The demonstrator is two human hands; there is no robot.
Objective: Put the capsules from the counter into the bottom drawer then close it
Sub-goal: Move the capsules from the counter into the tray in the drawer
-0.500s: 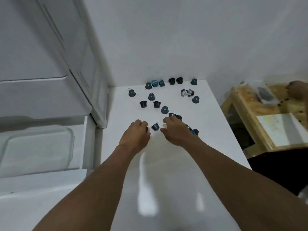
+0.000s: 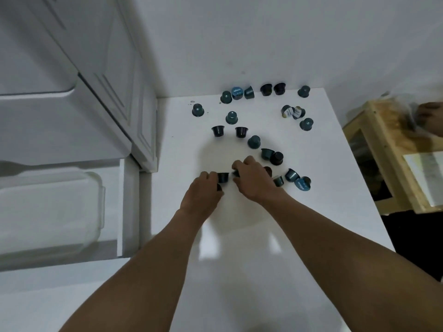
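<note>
Right now a dark coffee capsule [image 2: 223, 177] sits upright on the white counter [image 2: 182, 144], directly between my two hands. My left hand [image 2: 202, 191] rests palm down with its fingers curled around the capsule's left side; another dark capsule [image 2: 219, 187] peeks out beneath those fingers, so this hand looks closed on it. My right hand [image 2: 254, 180] lies just right of the first capsule, thumb and fingertips pinched on a third capsule [image 2: 236, 173] that is mostly hidden. Many more capsules, teal, dark and blue-lidded, lie scattered across the counter beyond and to the right of my hands, some upright, some tipped on their sides, a row of them [image 2: 249, 91] near the white wall [image 2: 263, 39]. To the left, below the counter's edge, a white drawer [image 2: 124, 202] stands pulled open, with a clear plastic container [image 2: 55, 207] inside. I cannot tell whether this is the bottom drawer. Above it rise white cabinet fronts [image 2: 72, 80]. Far right stands a wooden stand [image 2: 388, 149] holding a sheet of paper [image 2: 429, 171]
</note>
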